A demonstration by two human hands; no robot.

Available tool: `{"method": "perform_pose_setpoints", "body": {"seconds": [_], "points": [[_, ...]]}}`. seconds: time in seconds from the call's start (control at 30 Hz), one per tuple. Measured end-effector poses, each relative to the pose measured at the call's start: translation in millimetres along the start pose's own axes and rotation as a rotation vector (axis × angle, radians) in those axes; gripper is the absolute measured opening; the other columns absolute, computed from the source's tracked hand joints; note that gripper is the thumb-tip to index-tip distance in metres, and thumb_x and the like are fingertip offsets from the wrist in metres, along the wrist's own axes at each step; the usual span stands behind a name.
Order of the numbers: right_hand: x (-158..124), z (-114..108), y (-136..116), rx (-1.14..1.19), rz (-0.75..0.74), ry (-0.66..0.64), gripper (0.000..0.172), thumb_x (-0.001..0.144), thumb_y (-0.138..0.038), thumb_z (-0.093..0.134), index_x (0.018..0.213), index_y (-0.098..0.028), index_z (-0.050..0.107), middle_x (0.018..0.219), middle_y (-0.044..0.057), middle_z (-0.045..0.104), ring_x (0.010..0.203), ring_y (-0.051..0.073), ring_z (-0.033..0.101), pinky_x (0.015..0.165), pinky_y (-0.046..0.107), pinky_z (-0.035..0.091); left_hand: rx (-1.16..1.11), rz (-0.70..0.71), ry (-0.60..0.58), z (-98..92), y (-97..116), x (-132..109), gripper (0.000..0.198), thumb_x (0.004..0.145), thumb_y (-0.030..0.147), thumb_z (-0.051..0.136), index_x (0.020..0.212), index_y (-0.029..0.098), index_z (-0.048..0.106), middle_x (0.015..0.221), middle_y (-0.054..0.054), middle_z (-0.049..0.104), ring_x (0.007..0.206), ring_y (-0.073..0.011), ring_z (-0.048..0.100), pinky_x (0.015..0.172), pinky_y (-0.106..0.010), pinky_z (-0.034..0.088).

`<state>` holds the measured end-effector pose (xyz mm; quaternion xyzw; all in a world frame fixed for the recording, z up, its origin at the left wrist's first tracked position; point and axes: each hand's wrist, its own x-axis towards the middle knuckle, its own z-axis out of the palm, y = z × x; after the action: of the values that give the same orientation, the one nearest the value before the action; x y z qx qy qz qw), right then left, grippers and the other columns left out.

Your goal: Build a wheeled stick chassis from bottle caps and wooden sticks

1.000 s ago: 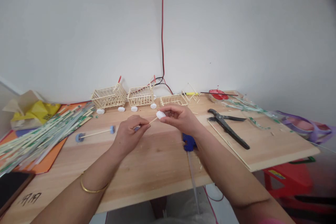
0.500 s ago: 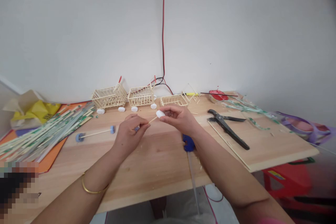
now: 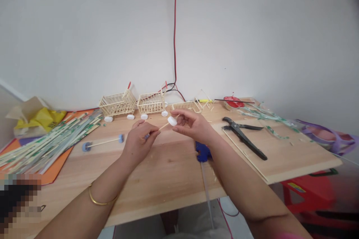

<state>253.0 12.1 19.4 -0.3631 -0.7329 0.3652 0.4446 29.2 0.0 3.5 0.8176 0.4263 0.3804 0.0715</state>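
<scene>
My left hand (image 3: pixel 138 140) pinches one end of a thin wooden stick (image 3: pixel 163 126), where a bit of blue shows between the fingers. My right hand (image 3: pixel 192 124) pinches a small white round cap (image 3: pixel 172 121) at the stick's other end. Both hands hover just above the wooden table (image 3: pixel 157 179), near its middle. Behind them, by the wall, stand two little stick-built carts (image 3: pixel 117 104) (image 3: pixel 151 103) on white wheels, and a third cart body (image 3: pixel 187 106) without wheels.
A stick axle with blue caps (image 3: pixel 101 142) lies left of my hands. A pile of wrapped sticks (image 3: pixel 45 142) covers the left side. Black pliers (image 3: pixel 243 136) lie on a thin board at right. A blue glue gun (image 3: pixel 202 154) sits under my right wrist. A red-black wire (image 3: pixel 174 37) hangs down the wall.
My right hand has turned the white cap slightly on the stick's end; the view has shifted a little. The left hand keeps its pinch in the same place.
</scene>
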Motion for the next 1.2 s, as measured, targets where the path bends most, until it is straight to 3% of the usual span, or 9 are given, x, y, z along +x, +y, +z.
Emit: {"method": "perform_pose_setpoints", "body": {"seconds": [0.17, 0.43, 0.73, 1.2], "points": [[-0.1, -3.6, -5.4, -0.066, -0.06, -0.051, 0.037, 0.079, -0.027, 0.064, 0.116, -0.023, 0.06, 0.101, 0.005, 0.059, 0.079, 0.013, 0.054, 0.073, 0.027, 0.045, 0.036, 0.035, 0.002, 0.0, -1.2, -0.5, 0.013, 0.086, 0.025, 0.053, 0.08, 0.021, 0.063, 0.077, 0.001, 0.069, 0.073, -0.0133, 0.059, 0.104, -0.04, 0.031], [1.1, -2.4, -11.0, -0.039, -0.03, -0.066, 0.027, 0.08, -0.025, 0.061, 0.106, -0.02, 0.063, 0.092, 0.004, 0.06, 0.073, 0.011, 0.052, 0.069, 0.025, 0.044, 0.074, 0.072, 0.0, 0.5, -2.7, -0.3, 0.013, 0.087, 0.026, 0.052, 0.08, 0.022, 0.062, 0.075, 0.001, 0.068, 0.072, -0.0135, 0.06, 0.105, -0.041, 0.031], [0.6, -2.4, -6.2, -0.047, -0.001, -0.066, 0.026, 0.079, -0.029, 0.063, 0.104, -0.02, 0.064, 0.082, 0.002, 0.059, 0.072, 0.011, 0.053, 0.069, 0.025, 0.044, 0.122, 0.09, 0.012, -0.8, -0.2, -0.6, 0.013, 0.087, 0.024, 0.051, 0.08, 0.021, 0.061, 0.075, 0.001, 0.068, 0.072, -0.013, 0.061, 0.104, -0.044, 0.03], [1.2, 3.2, -0.3, -0.007, 0.018, -0.035, 0.03, 0.078, -0.035, 0.066, 0.103, -0.019, 0.065, 0.091, 0.004, 0.064, 0.076, 0.013, 0.057, 0.071, 0.027, 0.047, 0.189, 0.122, 0.04, 1.3, -3.2, -1.7, 0.014, 0.088, 0.024, 0.05, 0.079, 0.021, 0.061, 0.074, 0.001, 0.068, 0.071, -0.0135, 0.061, 0.104, -0.044, 0.03]]}}
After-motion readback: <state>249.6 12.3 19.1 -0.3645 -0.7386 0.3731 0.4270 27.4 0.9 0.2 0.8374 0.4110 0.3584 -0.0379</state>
